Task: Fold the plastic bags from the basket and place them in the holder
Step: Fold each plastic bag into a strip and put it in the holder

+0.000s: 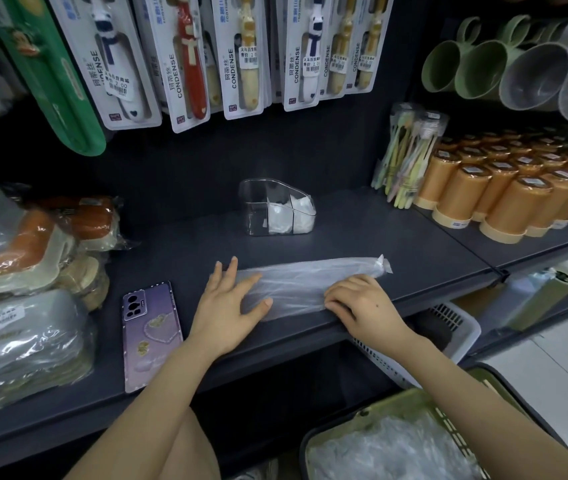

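Long plastic bag (296, 285) is pressed onto shelf (379, 230) by flat left hand (227, 306). Its edge is pinched by right hand (362, 306).

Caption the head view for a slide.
Left hand and right hand hold a folded plastic bag on the shelf; holder behind, basket below.

The word CONDENSE is printed lengthwise in dark letters on the white cards of the toothbrush packs (120, 64) hung along the top. Chinese characters are set beside it. A price sticker (118, 86) on the leftmost white pack is marked 2.00 above a barcode. A second sticker (312, 64) further right is marked 2.0. The labels on the orange cups (504, 199) cannot be read.
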Motion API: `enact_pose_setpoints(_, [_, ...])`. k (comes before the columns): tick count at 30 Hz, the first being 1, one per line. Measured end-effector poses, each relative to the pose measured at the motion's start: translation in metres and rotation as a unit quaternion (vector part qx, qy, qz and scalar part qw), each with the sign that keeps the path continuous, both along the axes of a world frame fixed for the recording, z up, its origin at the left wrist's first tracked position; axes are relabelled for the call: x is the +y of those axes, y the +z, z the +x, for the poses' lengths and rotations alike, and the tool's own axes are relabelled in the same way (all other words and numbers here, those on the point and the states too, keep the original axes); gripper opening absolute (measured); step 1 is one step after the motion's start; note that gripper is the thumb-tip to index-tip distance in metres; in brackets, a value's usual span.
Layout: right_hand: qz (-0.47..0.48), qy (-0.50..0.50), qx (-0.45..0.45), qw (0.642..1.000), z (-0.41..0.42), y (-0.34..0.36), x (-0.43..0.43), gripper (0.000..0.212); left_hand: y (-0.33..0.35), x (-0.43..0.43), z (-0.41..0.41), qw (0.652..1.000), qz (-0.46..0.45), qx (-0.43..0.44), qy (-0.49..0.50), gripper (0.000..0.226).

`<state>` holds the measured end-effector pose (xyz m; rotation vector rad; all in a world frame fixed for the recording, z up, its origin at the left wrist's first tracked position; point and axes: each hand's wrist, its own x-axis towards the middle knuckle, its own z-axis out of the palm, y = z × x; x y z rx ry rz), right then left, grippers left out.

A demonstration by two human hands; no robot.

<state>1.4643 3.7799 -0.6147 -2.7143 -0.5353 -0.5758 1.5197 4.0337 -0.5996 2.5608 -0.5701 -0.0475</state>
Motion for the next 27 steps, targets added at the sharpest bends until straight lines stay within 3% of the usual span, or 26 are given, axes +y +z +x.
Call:
enact_pose_setpoints(3, [0.022,-0.007,0.011,1.0,-0.015,0.008,-0.002,0.023,0.007,0.01,-0.017,0.997,-0.012,-0.073,-0.034,0.067])
enact_pose_setpoints(6, [0.047,-0.051,0.054,0.996,-0.027,0.019,-0.008,0.021,0.009,0.014,-0.023,0.996,0.023,-0.037,-0.082,0.06])
enact_pose_setpoints(10, [0.102,-0.098,0.196,0.97,-0.021,0.037,-0.005,0.023,0.013,0.012,-0.009,0.998,-0.066,0.008,-0.012,0.006])
enact_pose_setpoints(14, [0.168,-0.132,0.263,0.941,0.002,0.039,-0.009,0.029,0.013,0.014,0.002,0.985,-0.143,0.074,0.065,0.016])
enact_pose_setpoints(18, [0.286,-0.154,0.296,0.898,0.011,0.038,-0.01,0.048,0.012,0.009,0.009,0.979,-0.143,0.057,0.13,0.024])
enact_pose_setpoints(20, [0.323,-0.152,0.305,0.883,0.011,0.038,-0.008,0.045,0.011,0.006,0.011,0.975,-0.147,0.066,0.151,0.022])
enact_pose_setpoints(24, [0.278,-0.197,0.29,0.894,0.016,0.033,-0.007,0.031,0.01,0.003,0.012,0.966,-0.158,0.079,0.19,0.009])
enact_pose_setpoints(27, [0.232,-0.224,0.284,0.903,0.02,0.033,-0.002,0.029,0.012,0.003,0.008,0.958,-0.161,0.059,0.229,0.029])
